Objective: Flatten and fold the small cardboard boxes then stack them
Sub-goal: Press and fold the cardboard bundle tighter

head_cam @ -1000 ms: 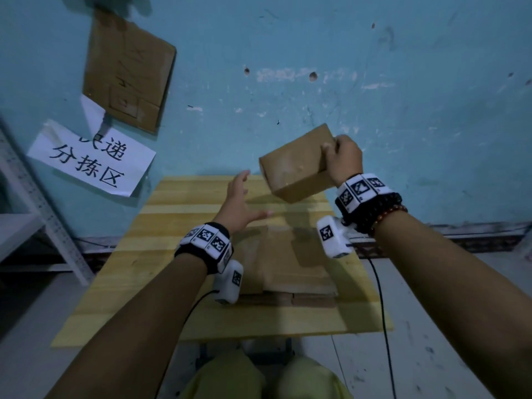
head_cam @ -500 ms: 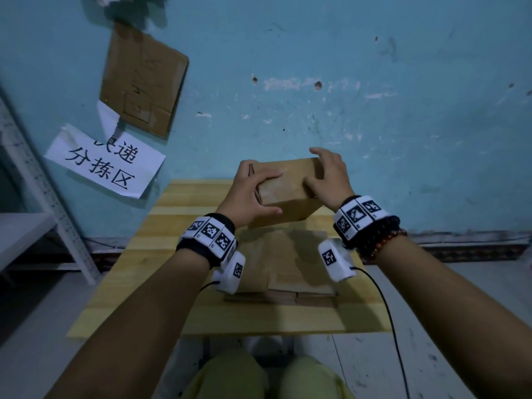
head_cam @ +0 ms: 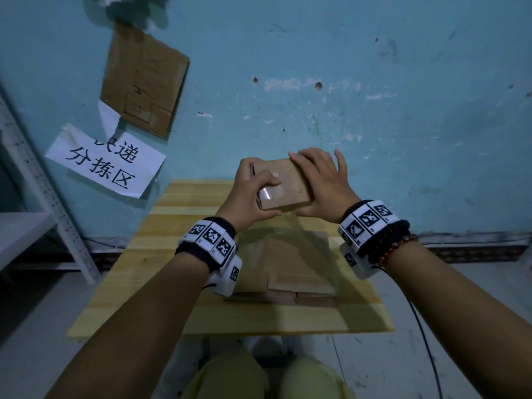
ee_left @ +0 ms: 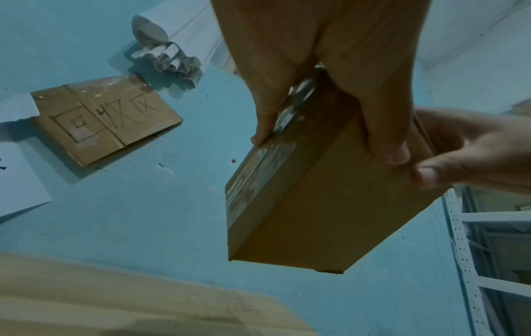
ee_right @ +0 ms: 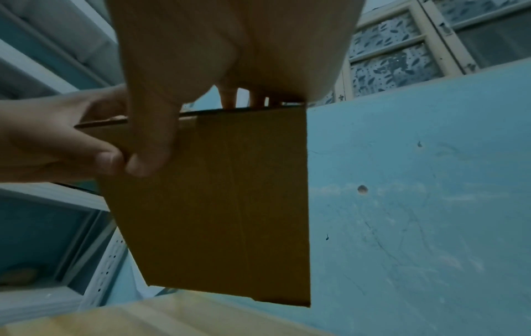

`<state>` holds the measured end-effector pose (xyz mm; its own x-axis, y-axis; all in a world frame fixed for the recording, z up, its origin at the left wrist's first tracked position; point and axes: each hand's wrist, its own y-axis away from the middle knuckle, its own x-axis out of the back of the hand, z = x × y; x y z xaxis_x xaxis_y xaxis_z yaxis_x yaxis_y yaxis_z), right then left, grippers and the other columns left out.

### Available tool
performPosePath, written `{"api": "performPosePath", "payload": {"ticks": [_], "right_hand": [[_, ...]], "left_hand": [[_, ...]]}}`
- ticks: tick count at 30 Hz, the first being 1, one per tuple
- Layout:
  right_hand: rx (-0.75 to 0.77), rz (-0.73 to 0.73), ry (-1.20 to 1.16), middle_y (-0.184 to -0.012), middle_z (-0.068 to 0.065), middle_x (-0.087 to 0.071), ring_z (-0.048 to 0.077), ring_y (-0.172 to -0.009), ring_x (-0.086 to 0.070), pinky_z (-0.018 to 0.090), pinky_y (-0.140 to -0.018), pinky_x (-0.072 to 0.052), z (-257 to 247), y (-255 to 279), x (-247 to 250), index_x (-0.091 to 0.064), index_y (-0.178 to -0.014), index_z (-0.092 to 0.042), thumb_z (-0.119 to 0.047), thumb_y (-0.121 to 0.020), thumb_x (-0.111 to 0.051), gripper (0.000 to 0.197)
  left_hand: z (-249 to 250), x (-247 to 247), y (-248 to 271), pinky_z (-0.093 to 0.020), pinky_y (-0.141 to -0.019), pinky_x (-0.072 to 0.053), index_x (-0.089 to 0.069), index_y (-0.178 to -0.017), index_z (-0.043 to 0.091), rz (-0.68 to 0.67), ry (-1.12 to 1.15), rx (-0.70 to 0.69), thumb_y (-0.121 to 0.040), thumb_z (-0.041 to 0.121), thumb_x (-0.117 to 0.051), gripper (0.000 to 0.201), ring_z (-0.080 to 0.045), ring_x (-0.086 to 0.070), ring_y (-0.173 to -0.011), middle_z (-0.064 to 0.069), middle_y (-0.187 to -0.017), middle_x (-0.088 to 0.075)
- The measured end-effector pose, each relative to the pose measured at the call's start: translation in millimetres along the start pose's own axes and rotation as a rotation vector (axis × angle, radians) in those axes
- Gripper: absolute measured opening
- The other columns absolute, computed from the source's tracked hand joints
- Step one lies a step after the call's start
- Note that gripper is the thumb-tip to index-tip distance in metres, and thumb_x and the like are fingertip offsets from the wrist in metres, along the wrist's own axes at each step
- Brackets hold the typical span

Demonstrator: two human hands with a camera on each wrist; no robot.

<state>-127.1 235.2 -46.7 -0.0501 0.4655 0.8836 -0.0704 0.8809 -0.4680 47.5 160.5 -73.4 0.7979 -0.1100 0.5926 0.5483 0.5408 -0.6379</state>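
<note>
Left hand (head_cam: 247, 194): grip clenched round the left end of the small cardboard box (head_cam: 283, 184), thumb across its taped top, apparently to steady it. The box is held in the air above the bench (head_cam: 161, 243), unflattened, with both hands on it. Right hand (head_cam: 322, 185): fingers spread over the top and far edge, thumb underneath, grasping the right end; judged as positioning to open or collapse the box. Directly below lies the stack of flattened boxes (head_cam: 296, 263) on the bench, presumably the destination once this one is folded.
</note>
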Motion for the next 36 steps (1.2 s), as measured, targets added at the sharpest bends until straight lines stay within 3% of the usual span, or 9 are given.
{"api": "performPosePath", "payload": {"ticks": [5, 9, 15, 17, 21, 24, 28, 32, 36], "right_hand": [[0.004, 0.085, -0.049, -0.139, 0.007, -0.036, 0.023, -0.136, -0.027, 0.043, -0.113, 0.009, 0, 1, -1, -0.031, -0.143, -0.018, -0.04, -0.057, -0.083, 0.103], [0.004, 0.081, -0.047, -0.137, 0.008, -0.039, 0.025, -0.134, -0.029, 0.043, -0.113, 0.008, -1, 2, 0, -0.034, -0.142, -0.02, -0.04, -0.057, -0.083, 0.101], [-0.054, -0.174, -0.075, -0.133, 0.011, -0.038, 0.025, -0.13, -0.027, 0.035, -0.111, -0.004, -2, 4, -7, -0.028, -0.144, -0.035, -0.063, -0.065, -0.064, 0.091], [-0.086, -0.264, -0.07, -0.133, 0.011, -0.039, 0.028, -0.128, -0.029, 0.034, -0.109, -0.01, -2, 2, -12, -0.027, -0.144, -0.036, -0.059, -0.071, -0.067, 0.086], [-0.115, -0.426, 0.01, -0.136, 0.012, -0.039, 0.03, -0.13, -0.031, 0.037, -0.11, -0.017, -1, 4, -29, -0.026, -0.144, -0.035, -0.056, -0.076, -0.064, 0.081], [-0.15, -0.471, 0.016, -0.143, 0.011, -0.037, 0.027, -0.134, -0.032, 0.038, -0.113, -0.018, 2, 6, -37, -0.024, -0.146, -0.032, -0.056, -0.081, -0.057, 0.077], [-0.222, -0.487, -0.109, -0.152, 0.004, -0.029, 0.022, -0.141, -0.023, 0.041, -0.118, -0.009, -5, 2, -38, -0.025, -0.146, -0.027, -0.05, -0.094, -0.037, 0.058], [-0.257, -0.365, -0.141, -0.145, 0.009, -0.043, 0.026, -0.131, -0.041, 0.038, -0.108, -0.032, -10, -7, -46, -0.04, -0.139, -0.016, -0.026, -0.1, -0.029, 0.042], [-0.329, -0.333, -0.163, -0.135, 0.012, -0.054, 0.031, -0.122, -0.05, 0.039, -0.101, -0.041, -7, -14, -53, -0.049, -0.133, -0.015, -0.014, -0.095, -0.036, 0.04]], "left_hand": [[-2, 0, 1, -0.023, -0.099, -0.034, -0.051, -0.107, -0.005, 0.004, 0.006, -0.025, -0.054, 0.006, -0.087, 0.065, -0.019, -0.037, -0.115, -0.007, -0.119, -0.027], [-6, 2, 1, -0.005, -0.088, -0.033, -0.042, -0.113, -0.003, 0.005, 0.021, -0.004, -0.053, 0.01, -0.089, 0.077, -0.014, -0.038, -0.109, -0.005, -0.117, -0.031], [-5, 16, -3, -0.019, -0.099, -0.03, -0.042, -0.135, 0.019, -0.28, 0.018, 0.203, -0.066, 0.022, -0.083, 0.081, -0.01, -0.037, -0.116, -0.004, -0.132, -0.037], [-8, 14, -2, -0.02, -0.102, -0.031, -0.049, -0.132, 0.017, -0.309, 0.029, 0.265, -0.07, 0.022, -0.079, 0.069, -0.012, -0.038, -0.121, -0.005, -0.135, -0.039], [-14, 6, 6, -0.024, -0.1, -0.037, -0.068, -0.104, 0.003, -0.307, -0.055, 0.276, -0.085, 0.016, -0.066, 0.024, -0.02, -0.051, -0.115, -0.009, -0.122, -0.056], [-16, 1, 10, -0.02, -0.093, -0.034, -0.067, -0.109, 0.004, -0.35, -0.147, 0.231, -0.093, 0.017, -0.054, 0.025, -0.021, -0.053, -0.113, -0.009, -0.12, -0.058], [-9, -3, -4, -0.036, -0.088, -0.044, -0.067, -0.096, 0.002, -0.361, -0.307, 0.249, -0.096, 0.022, -0.047, 0.029, -0.028, -0.057, -0.099, -0.013, -0.105, -0.061], [-3, -13, -14, -0.035, -0.088, -0.046, -0.066, -0.111, 0.009, -0.367, -0.368, 0.265, -0.095, 0.024, -0.048, 0.029, -0.028, -0.056, -0.103, -0.011, -0.111, -0.058], [-4, -27, -18, -0.034, -0.075, -0.04, -0.066, -0.097, 0.005, -0.333, -0.464, 0.298, -0.096, 0.026, -0.046, 0.03, -0.028, -0.054, -0.097, -0.012, -0.107, -0.051]]}}
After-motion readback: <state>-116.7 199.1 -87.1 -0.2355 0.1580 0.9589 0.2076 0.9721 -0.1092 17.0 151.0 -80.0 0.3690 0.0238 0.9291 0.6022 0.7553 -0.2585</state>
